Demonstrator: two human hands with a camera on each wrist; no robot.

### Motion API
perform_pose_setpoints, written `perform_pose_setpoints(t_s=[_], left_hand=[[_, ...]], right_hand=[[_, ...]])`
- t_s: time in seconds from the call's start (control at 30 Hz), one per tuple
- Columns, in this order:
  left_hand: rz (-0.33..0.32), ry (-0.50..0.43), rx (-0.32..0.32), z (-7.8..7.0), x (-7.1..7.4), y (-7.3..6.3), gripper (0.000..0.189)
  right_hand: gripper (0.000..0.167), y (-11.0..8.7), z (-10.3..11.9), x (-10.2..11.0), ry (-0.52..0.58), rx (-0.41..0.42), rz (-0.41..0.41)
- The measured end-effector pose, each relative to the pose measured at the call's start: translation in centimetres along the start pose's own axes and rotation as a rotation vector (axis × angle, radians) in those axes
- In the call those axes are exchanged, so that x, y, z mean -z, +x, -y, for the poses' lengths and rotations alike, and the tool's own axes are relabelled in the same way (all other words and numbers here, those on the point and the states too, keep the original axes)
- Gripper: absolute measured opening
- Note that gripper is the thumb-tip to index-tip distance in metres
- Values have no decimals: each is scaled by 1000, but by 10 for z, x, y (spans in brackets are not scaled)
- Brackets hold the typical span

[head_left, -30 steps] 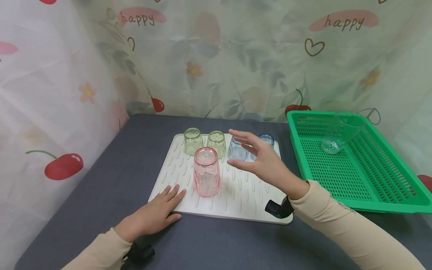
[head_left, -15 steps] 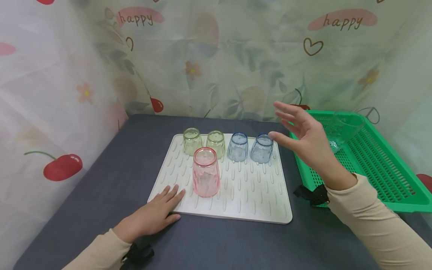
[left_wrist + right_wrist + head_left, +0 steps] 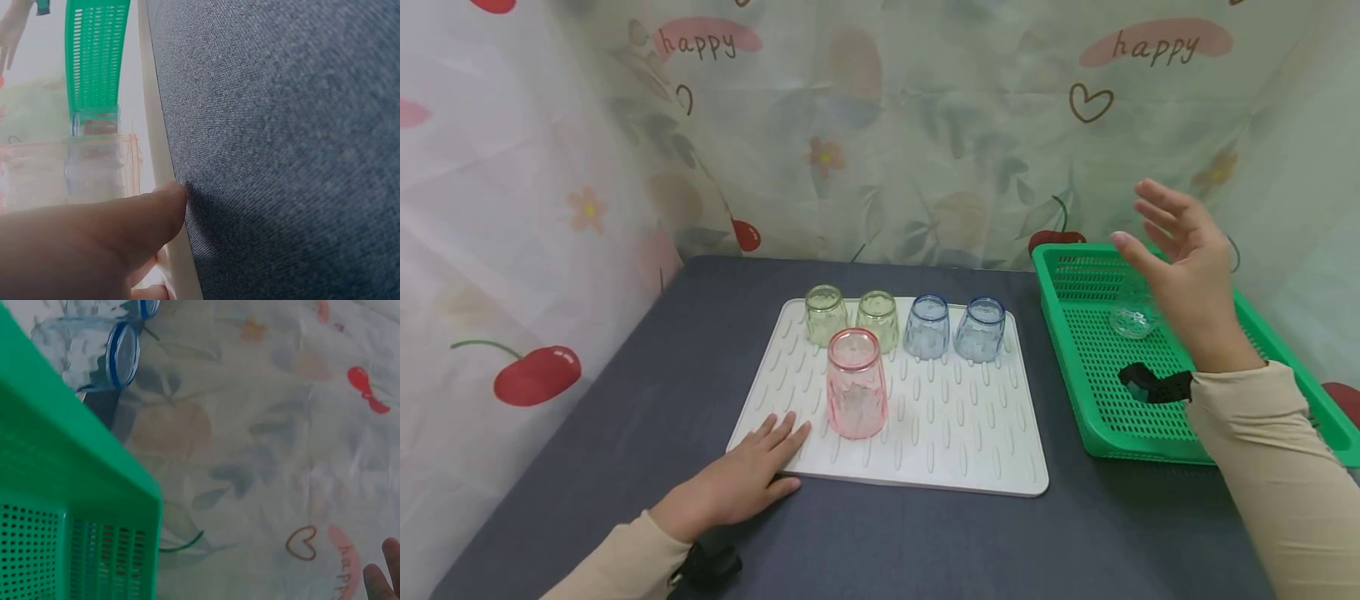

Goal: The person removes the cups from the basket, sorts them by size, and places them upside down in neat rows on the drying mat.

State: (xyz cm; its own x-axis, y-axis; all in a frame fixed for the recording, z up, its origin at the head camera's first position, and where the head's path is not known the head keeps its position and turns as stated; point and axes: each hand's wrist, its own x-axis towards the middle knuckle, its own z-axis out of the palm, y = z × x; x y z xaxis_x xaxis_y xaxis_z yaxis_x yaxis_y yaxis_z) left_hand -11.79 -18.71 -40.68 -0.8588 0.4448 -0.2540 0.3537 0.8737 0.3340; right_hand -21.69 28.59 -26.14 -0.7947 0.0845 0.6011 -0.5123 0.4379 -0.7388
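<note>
My left hand [image 3: 741, 479] rests with fingers spread on the front left corner of a white ridged drying mat [image 3: 970, 442]. Close to its fingertips a tall pink glass [image 3: 857, 387] stands upside down on the mat. Over the green plastic basket [image 3: 1067, 367] my right hand [image 3: 1191, 275] hovers, thumb and fingers apart, holding nothing. Below and behind it a clear glass [image 3: 1133, 315] lies in the basket, its upper part hidden by the hand. The left wrist view shows the left thumb [image 3: 150, 215] against the mat's edge.
Along the mat's back edge stand two green glasses [image 3: 826, 317] and two blue glasses [image 3: 927, 329], all upside down. A dark grey cloth [image 3: 647, 400] covers the table. A patterned curtain [image 3: 902, 133] hangs close behind the table and basket.
My right hand has moved right and up, from in front of the blue glasses to over the green basket, staying empty. The left hand and the glasses have stayed in place.
</note>
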Motion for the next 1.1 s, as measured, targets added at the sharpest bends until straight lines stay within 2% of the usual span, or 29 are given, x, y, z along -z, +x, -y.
perform_pose_setpoints(t_s=[0.3, 0.4, 0.57, 0.67, 0.77, 0.93, 1.1], left_hand=[[11, 6, 11, 2, -1, 1, 68], [10, 4, 12, 2, -1, 1, 68], [15, 8, 14, 2, -1, 1, 68], [17, 8, 17, 2, -1, 1, 68], [17, 5, 17, 1, 0, 0, 68], [15, 1, 11, -1, 1, 0, 67], [11, 0, 5, -1, 1, 0, 67]], right_hand=[[57, 12, -53, 29, -80, -165, -74], [62, 13, -70, 38, -119, -229, -53], [73, 15, -95, 52, -221, -313, 44], [81, 15, -103, 57, -264, -348, 93], [87, 15, -108, 60, -262, -396, 115], [93, 15, -115, 62, -247, -471, 97], [98, 15, -123, 61, -268, -502, 91]])
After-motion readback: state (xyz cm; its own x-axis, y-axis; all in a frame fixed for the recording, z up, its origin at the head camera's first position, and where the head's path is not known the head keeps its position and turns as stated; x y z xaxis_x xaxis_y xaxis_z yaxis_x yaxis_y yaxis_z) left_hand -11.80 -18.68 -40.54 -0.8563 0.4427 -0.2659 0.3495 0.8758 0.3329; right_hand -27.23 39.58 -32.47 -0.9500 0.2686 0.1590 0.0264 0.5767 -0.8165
